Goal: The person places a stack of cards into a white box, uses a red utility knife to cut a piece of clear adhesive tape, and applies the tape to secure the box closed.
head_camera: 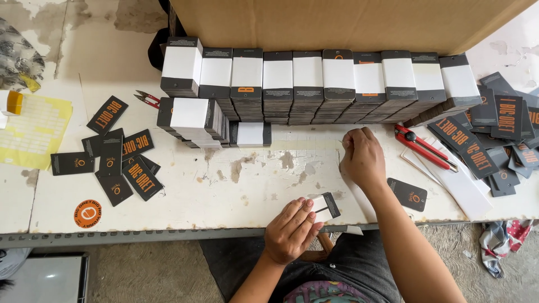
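My left hand [291, 229] rests at the table's front edge, holding a small stack of dark tags wrapped in a white paper band [325, 206]. My right hand [362, 157] is farther back on the white table [224, 185], fingers pinched together on the end of a thin white paper strip [351, 188] that runs toward the front edge. A long row of banded tag stacks [314, 84] stands behind both hands, against a cardboard box [348, 22].
Loose dark tags [120, 163] lie at the left, and a heap of loose tags [494, 134] lies at the right. A red utility knife [424, 147] rests on white paper strips [455, 179]. Small red snips [147, 99], a yellow sheet [33, 132] and an orange round sticker [87, 214] lie left.
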